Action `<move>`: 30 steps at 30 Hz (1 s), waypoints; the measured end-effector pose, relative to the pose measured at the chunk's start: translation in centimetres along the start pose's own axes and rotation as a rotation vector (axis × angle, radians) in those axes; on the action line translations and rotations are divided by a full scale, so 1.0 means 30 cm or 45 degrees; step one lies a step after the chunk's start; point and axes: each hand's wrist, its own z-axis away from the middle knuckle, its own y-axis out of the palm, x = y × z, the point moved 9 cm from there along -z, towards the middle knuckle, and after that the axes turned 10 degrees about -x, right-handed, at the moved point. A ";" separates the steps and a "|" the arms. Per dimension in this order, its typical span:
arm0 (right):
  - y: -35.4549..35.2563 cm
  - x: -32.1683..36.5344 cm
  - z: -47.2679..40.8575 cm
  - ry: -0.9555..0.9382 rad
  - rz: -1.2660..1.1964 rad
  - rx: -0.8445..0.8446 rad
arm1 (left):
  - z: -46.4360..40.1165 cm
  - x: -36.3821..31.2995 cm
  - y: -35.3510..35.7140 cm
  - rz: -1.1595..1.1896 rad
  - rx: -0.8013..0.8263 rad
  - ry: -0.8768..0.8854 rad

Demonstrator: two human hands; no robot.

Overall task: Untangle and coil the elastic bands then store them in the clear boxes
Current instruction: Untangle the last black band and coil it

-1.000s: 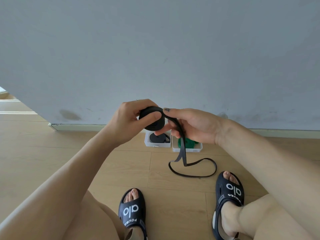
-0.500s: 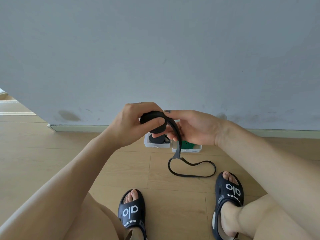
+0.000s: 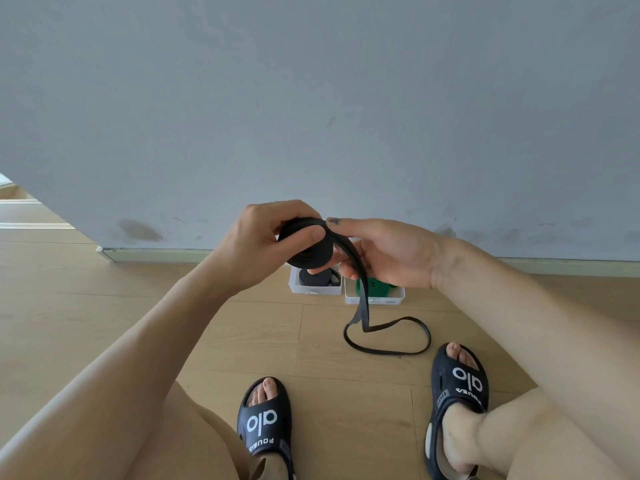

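Black band (image 3: 310, 245), partly wound into a flat coil, is held in the air above two clear boxes (image 3: 346, 292) on a wood floor (image 3: 104, 306). Left hand (image 3: 263, 240) grips the coil, thumb pressed across its face and fingers curled behind. Right hand (image 3: 384, 251) reaches in from the right, index finger stretched along the coil's top edge, lower fingers curled around the loose strap just beside it. That strap hangs down and ends in a loop lying on the floor near the right sandal (image 3: 460, 379). One box holds a black coil (image 3: 313, 277), the other a green coil (image 3: 375, 285). Both forearms angle inward; the left sandal (image 3: 263, 420) sits below.
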 end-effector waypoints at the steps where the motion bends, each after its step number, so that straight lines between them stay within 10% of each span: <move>1: -0.004 -0.003 -0.006 -0.012 0.011 -0.013 | 0.001 -0.006 0.002 -0.033 0.011 0.031; 21: -0.043 -0.033 -0.029 -0.046 0.314 -0.231 | 0.010 -0.026 0.064 -0.259 0.143 0.225; 30: -0.029 -0.039 -0.002 0.119 0.098 0.010 | 0.004 -0.001 0.041 -0.207 0.061 0.127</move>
